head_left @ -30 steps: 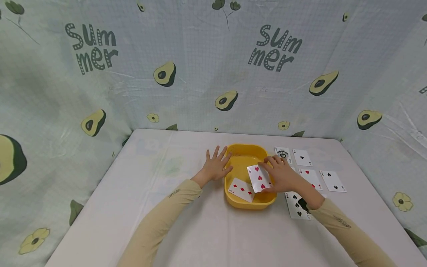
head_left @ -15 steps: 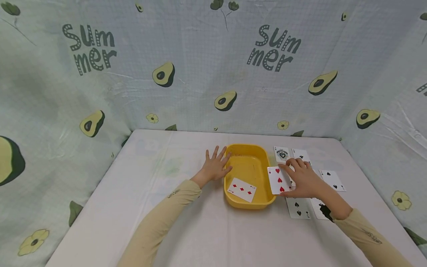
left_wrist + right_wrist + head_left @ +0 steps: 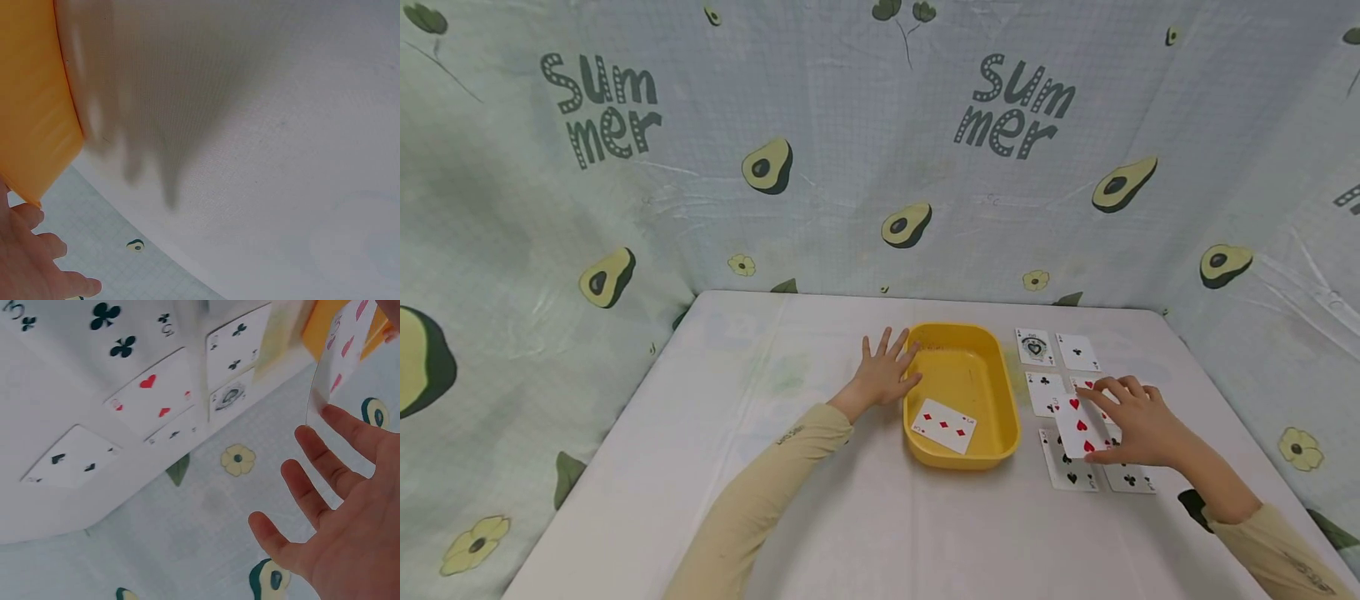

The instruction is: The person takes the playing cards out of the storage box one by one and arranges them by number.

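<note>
My right hand pinches a three of hearts card by its edges, thumb and fingers at opposite sides. The card hangs above the laid-out cards, partly covering a two of hearts and a three of spades. My left hand, fingers spread, rests against the left rim of the yellow tray. Inside that tray, near its front, lies a three of diamonds. In the left wrist view, fingers reach along the tray's outer wall.
Right of the tray lie an ornate ace, an ace of clubs, a two of clubs and a three of clubs. A two of spades shows in the right wrist view. A patterned cloth hangs behind the white-covered table.
My right hand has lifted the three of hearts out of the tray and carried it right, over the laid-out cards. My left hand has stayed at the tray's rim.
</note>
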